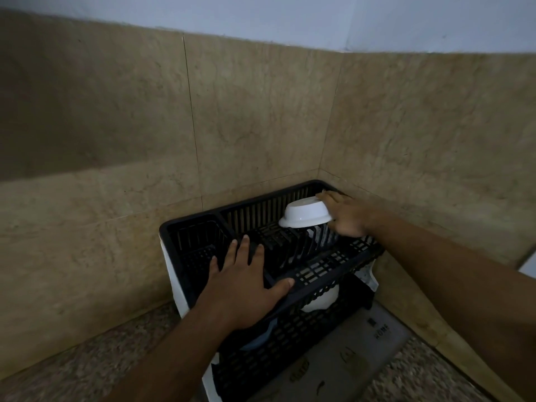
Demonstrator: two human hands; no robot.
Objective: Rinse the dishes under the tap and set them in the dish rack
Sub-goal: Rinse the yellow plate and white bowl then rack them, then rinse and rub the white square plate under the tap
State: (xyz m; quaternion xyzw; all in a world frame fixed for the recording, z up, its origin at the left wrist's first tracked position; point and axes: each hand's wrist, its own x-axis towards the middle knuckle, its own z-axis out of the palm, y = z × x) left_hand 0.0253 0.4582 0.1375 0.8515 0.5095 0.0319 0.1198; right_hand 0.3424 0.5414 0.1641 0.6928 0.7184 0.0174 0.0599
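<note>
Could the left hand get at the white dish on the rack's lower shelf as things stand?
Probably not directly: the left hand rests on the top tier of the rack, which covers the dish from above; the front looks open.

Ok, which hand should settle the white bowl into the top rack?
Right. The right hand already holds the upside-down white bowl above the slots; the left hand lies flat on the dish rack, steadying it.
</note>
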